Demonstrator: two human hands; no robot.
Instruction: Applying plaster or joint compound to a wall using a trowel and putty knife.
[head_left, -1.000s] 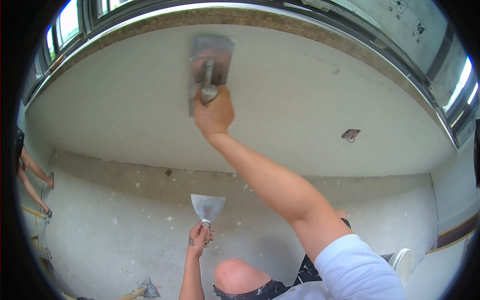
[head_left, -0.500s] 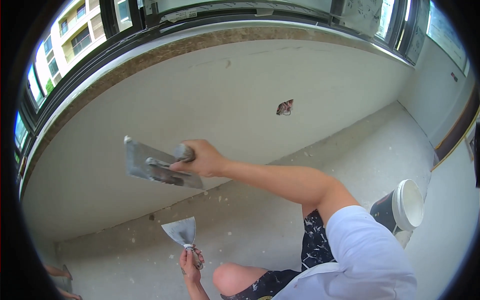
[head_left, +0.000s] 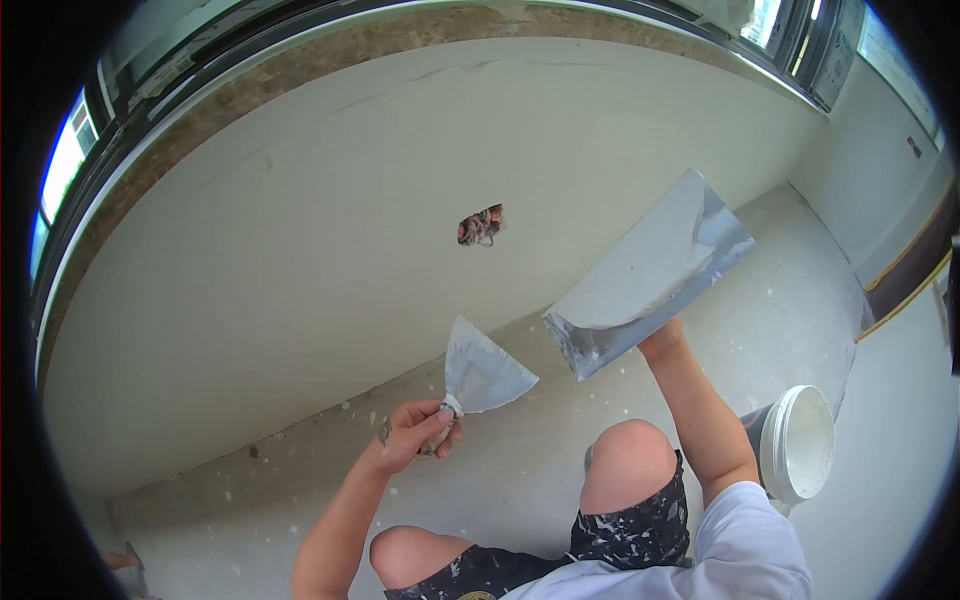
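Observation:
My left hand grips a wide putty knife by its handle, blade pointing up. My right hand is mostly hidden beneath a rectangular steel trowel, which it holds tilted with the blade's face toward me, a pale layer of plaster across it. Both tools are in front of a smooth pale wall. A ragged hole with wires is in the wall, between and above the two blades.
A white-rimmed bucket stands at my right. A stone sill and window frames run along the top. A side wall with a brown doorway is at the right. Another person's foot shows at the lower left.
My right hand has brought the trowel down from the wall and rightward, turning its face up. My left hand has moved up and right with the putty knife. The view has shifted.

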